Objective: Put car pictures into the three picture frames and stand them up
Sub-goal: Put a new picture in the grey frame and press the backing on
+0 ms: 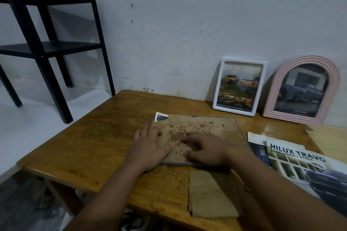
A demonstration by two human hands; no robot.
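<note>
From the head view, a third frame (199,133) is seen lying face down on the worktop (97,137), its stained backing board pressed by the left hand (150,146) and right hand (204,148), fingers spread flat. A picture corner (161,117) is seen protruding at its far left. A white frame (240,87) and a pink arched frame (302,90), each holding a car picture, are propped against the wall far right.

Car picture (161,117) mostly hidden under stained backing board (199,129); only a corner showing. Brochure (308,170) cut off by right edge. Black stool (50,47) cropped at left. Small print in white frame (239,87) unreadable. Truck in pink arched frame (300,90) dim, blurred.
</note>
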